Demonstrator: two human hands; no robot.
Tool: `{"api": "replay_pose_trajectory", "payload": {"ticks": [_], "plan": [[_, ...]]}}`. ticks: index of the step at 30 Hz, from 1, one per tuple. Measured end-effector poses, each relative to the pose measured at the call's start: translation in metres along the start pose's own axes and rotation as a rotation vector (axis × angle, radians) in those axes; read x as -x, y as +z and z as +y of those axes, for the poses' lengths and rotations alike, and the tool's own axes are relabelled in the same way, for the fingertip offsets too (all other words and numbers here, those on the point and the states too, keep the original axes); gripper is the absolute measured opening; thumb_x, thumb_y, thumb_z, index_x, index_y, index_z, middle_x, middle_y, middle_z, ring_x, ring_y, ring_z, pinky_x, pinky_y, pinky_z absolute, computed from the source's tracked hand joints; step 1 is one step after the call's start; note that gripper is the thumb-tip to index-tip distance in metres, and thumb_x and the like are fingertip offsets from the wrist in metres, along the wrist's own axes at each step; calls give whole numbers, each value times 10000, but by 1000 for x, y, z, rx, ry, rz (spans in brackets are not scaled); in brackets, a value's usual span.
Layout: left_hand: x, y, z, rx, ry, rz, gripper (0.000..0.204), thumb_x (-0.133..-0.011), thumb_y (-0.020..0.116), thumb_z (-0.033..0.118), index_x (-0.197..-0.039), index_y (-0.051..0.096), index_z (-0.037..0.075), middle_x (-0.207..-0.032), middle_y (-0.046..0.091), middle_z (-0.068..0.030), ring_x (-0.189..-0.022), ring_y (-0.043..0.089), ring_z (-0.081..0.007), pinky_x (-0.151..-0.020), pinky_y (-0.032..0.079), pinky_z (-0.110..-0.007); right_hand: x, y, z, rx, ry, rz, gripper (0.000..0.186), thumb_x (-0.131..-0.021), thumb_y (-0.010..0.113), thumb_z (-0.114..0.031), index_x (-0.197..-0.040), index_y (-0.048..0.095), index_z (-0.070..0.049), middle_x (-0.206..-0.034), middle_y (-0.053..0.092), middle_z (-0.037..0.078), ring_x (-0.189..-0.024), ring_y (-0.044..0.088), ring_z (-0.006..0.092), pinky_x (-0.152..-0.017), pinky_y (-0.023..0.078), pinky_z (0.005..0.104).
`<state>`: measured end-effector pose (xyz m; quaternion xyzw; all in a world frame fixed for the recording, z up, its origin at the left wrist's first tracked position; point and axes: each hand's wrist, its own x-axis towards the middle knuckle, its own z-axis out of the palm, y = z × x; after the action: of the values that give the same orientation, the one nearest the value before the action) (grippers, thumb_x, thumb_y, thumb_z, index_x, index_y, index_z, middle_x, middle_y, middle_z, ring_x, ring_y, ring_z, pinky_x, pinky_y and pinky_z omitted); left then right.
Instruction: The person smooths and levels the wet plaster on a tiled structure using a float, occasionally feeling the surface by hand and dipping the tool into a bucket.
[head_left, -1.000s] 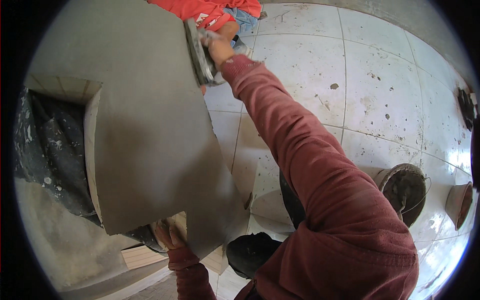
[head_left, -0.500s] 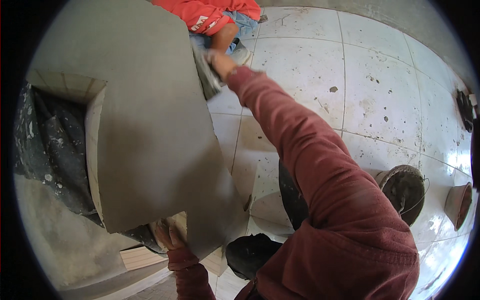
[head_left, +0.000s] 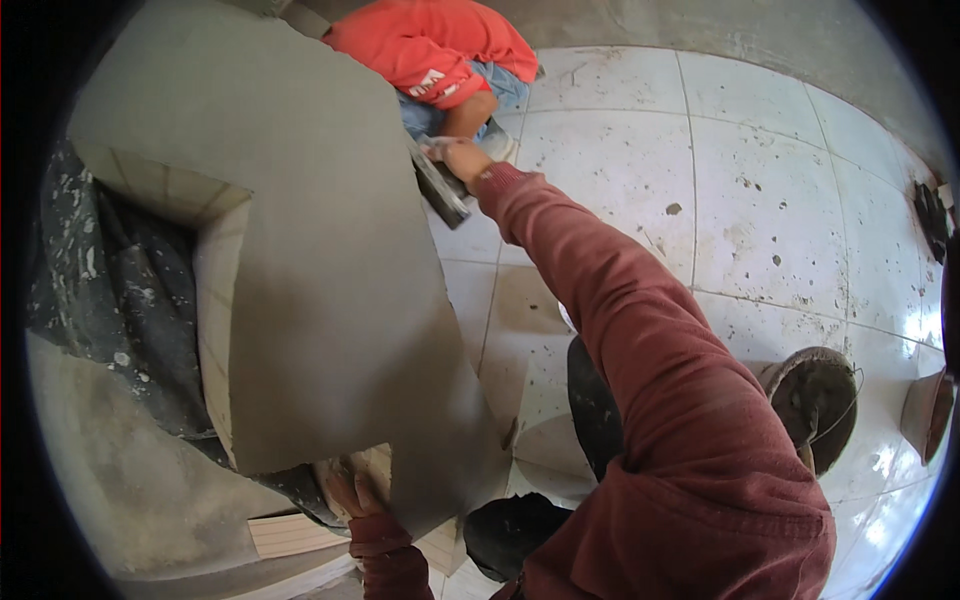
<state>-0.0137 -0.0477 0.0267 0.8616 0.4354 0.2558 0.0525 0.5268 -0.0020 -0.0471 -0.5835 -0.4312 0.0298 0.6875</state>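
Note:
A wide slab of smooth wet grey plaster (head_left: 320,290) fills the left half of the view, with square-cut openings at its left and lower sides. My right hand (head_left: 460,160), arm stretched far forward, is closed around a plastering trowel (head_left: 441,192). The trowel's long blade lies along the slab's far right edge, tilted outward. My left hand (head_left: 357,490) rests in the small notch at the slab's lower end, fingers stretched over its pale inner side. It holds nothing I can see.
A co-worker in a red shirt (head_left: 430,50) crouches beyond the slab's far edge. Dark paint-spattered sheeting (head_left: 140,290) hangs in the left opening. On the spattered white tile floor (head_left: 620,170) stand a mortar bucket (head_left: 815,400) and a reddish pot (head_left: 925,415) at right.
The whole view has shifted, so the slab and floor sit lower and further right. The trowel, blurred before, is sharper and still at the slab's edge. My left hand stays in the notch.

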Motion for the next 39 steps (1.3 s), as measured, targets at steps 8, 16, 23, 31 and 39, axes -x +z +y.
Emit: {"api": "replay_pose_trajectory", "payload": {"ticks": [8,16,23,31,39], "plan": [[8,-6,-35,-192,49,-72,543,-831,448,314,-1264,357,1,-1282,355,-206,-1170,343,-344,-987,235,-429,-102,-99,-122,-461,85,-5,348,-816,511,-163,-1146,514,-54,-1019,573,47,-887,531,139,-798,404,262],[-2,-18,9,-168,-135,-243,502,-879,415,289,-1256,332,-31,-1292,331,-240,-1194,273,-406,-989,179,-516,-145,-84,-143,-516,62,-322,356,-822,533,-185,-1158,523,-68,-1037,575,22,-913,527,119,-823,396,247],[15,0,-54,-285,128,-43,495,-886,418,259,-1285,293,-7,-1294,327,-238,-1191,276,-418,-991,184,-519,-166,-77,-77,-58,-47,-244,392,-774,544,-285,-1116,571,-94,-1036,610,93,-956,549,206,-841,397,325],[6,-7,-38,-185,46,-109,476,-853,465,193,-1244,331,-43,-1234,380,-259,-1101,366,-430,-952,244,-518,-149,-64,-69,178,-132,-317,384,-803,510,-290,-1154,544,-136,-1111,572,101,-982,544,219,-856,387,305],[15,-1,-56,-245,93,-10,492,-860,433,259,-1252,336,-21,-1236,381,-250,-1099,366,-421,-935,249,-511,-123,-71,-36,-432,220,-289,392,-761,523,-140,-1146,530,-65,-1093,560,54,-973,515,165,-869,364,290]]}}
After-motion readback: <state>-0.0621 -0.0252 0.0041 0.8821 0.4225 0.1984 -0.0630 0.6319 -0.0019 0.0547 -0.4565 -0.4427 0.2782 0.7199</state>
